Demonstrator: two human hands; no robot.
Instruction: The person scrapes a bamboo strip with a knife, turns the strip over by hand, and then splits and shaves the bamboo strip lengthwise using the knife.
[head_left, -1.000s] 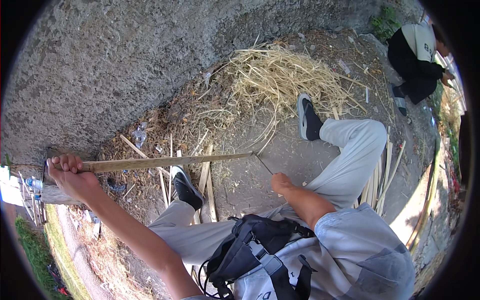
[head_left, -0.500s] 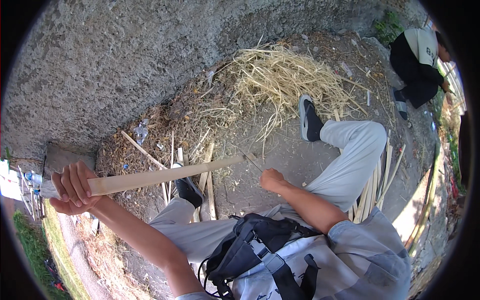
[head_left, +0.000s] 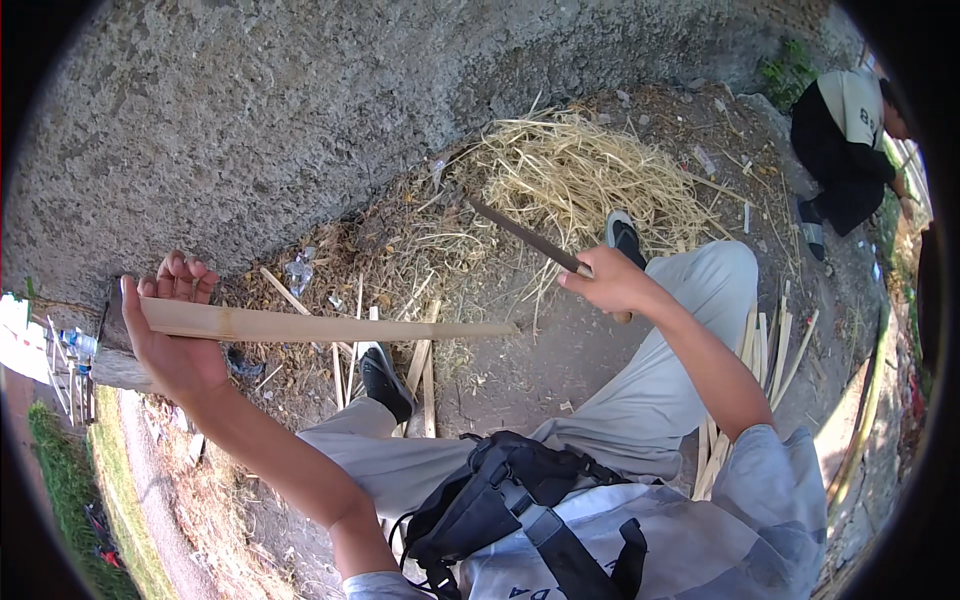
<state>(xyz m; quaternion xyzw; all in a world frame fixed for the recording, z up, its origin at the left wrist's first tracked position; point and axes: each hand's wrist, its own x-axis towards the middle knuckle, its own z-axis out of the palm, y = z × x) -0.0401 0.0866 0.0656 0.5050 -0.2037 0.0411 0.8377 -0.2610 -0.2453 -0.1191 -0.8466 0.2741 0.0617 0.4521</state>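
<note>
A long pale bamboo strip (head_left: 330, 328) reaches from my left hand (head_left: 185, 355) toward the middle of the view, its end narrowing. The strip's wide end lies across that palm, held against the thumb side while the fingers are loosely raised. My right hand (head_left: 612, 280) is closed around the wooden handle of a knife (head_left: 525, 236). Its long, dark blade points up and left, apart from the strip. Below the blade, the strip's narrow end hangs over bare ground between my legs.
A heap of thin bamboo shavings (head_left: 590, 165) lies beyond my right foot. Split strips (head_left: 775, 340) lie beside my right leg, and more (head_left: 428, 385) lie by my left foot. A rough wall (head_left: 300, 110) rises at the far left. Another person (head_left: 850, 140) crouches at the far right.
My right hand has lifted the knife off the strip's end and moved it up and right. The left hand has moved up slightly, its fingers loosening, and the strip is now nearly level.
</note>
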